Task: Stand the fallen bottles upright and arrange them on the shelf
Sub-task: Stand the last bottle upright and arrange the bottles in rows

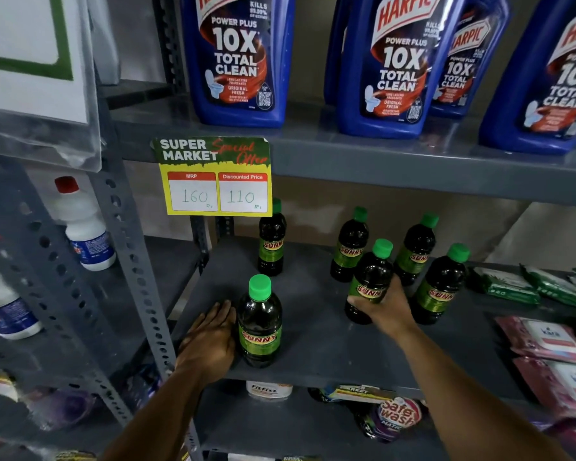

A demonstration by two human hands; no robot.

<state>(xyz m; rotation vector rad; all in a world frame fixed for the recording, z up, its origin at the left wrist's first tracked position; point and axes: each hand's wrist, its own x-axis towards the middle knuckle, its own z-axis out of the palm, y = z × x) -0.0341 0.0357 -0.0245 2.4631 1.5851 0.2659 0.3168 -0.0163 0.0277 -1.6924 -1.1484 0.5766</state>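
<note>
Shelf of grey metal (313, 357), six dark bottles with green caps upright on it, right hand (384, 306) fingers wrapped around one bottle (369, 284) near right, left hand (210, 337) flat, fingers straight, touching near left bottle (260, 324)

blue harpic jugs (236, 61) above; price tag (215, 177); white bottles (84, 224) left.

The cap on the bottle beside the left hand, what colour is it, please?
Bright green cap, seen in the head view.
</note>
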